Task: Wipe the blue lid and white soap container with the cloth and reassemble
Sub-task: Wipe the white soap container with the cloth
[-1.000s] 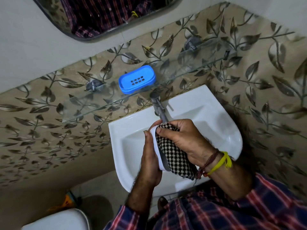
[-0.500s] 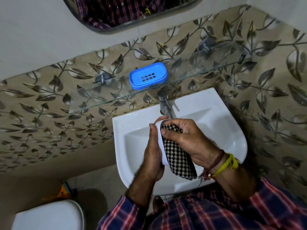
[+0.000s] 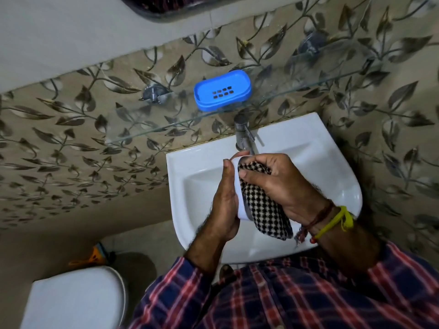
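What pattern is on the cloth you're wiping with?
The cloth has a black-and-cream checked pattern, seen in the head view.

Two hands are showing over the sink (image 3: pixel 308 148): one left hand (image 3: pixel 223 205) and one right hand (image 3: pixel 280 184). One white soap container (image 3: pixel 238 193) and one checked cloth (image 3: pixel 263 210) are sitting between them. One blue lid (image 3: pixel 222 90) is lying at the glass shelf's (image 3: pixel 142 136) front edge, showing what looks like eight slots, though blur is making that uncertain. Two metal shelf brackets (image 3: pixel 153 93) and one tap (image 3: pixel 243 134) are showing.
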A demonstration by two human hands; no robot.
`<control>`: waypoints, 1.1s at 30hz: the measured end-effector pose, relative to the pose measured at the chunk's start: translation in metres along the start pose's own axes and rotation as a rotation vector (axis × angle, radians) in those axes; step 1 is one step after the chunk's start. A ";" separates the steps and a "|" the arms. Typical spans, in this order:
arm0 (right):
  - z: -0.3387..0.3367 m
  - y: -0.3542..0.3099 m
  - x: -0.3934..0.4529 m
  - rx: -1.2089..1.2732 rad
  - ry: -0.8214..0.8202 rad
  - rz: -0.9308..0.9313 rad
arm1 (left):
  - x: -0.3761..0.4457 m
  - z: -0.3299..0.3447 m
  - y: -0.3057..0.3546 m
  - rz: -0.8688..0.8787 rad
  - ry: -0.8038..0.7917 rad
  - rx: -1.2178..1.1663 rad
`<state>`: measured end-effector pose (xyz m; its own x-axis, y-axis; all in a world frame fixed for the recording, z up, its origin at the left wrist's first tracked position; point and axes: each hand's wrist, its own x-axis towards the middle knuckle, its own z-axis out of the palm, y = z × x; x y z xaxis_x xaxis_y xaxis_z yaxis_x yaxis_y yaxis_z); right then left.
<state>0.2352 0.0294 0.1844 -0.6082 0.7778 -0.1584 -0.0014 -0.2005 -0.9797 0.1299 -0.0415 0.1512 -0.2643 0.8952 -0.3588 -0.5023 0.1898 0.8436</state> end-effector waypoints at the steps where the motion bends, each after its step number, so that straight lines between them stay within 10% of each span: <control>1: 0.001 0.000 0.001 -0.011 0.002 -0.013 | 0.000 0.001 -0.001 -0.012 0.009 -0.016; 22: -0.004 0.017 -0.007 -0.393 -0.364 0.039 | 0.015 -0.014 0.005 -0.013 0.066 0.053; 33: 0.006 0.029 -0.012 -0.404 -0.250 -0.197 | 0.019 -0.017 0.012 -0.100 0.193 -0.026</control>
<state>0.2379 0.0111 0.1587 -0.7984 0.6017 0.0201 0.1419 0.2206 -0.9650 0.1053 -0.0293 0.1475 -0.3632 0.7784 -0.5121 -0.5546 0.2611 0.7901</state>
